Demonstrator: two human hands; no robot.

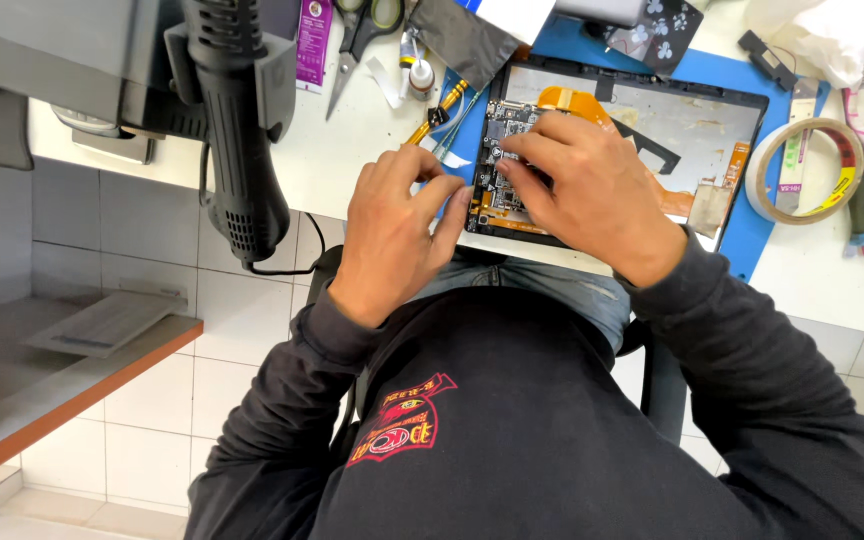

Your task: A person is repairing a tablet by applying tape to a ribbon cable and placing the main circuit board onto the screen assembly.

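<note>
So there's an opened-up tablet (652, 130) lying face down on a blue work mat (747, 235) at the near edge of a white bench (832, 280), right in front of the person. Back cover is off, you can see the bare metal inside and a dark circuit board (500, 150) along its left end, with an orange flex cable (572, 100) running over the top of it.

Both hands are on that board end. The right hand (592, 185) lies across the board, fingers curled down and pressing onto it near the upper left part; can't tell if anything small is pinched under the fingertips, they hide it. The left hand (392, 235) sits just beside the tablet's left edge, fingers bent, thumb and index tip touching the board's edge. Not wrapped around anything as far as I can see.

Around it: a roll of tape (807, 170) to the right of the mat, a pair of scissors (357, 40) at the back left, a brass-coloured tool (437, 112) just behind the left hand, and a black heat gun (237, 130) hanging in a holder off the bench's left side, nozzle end down, over the tiled floor (152, 400).
</note>
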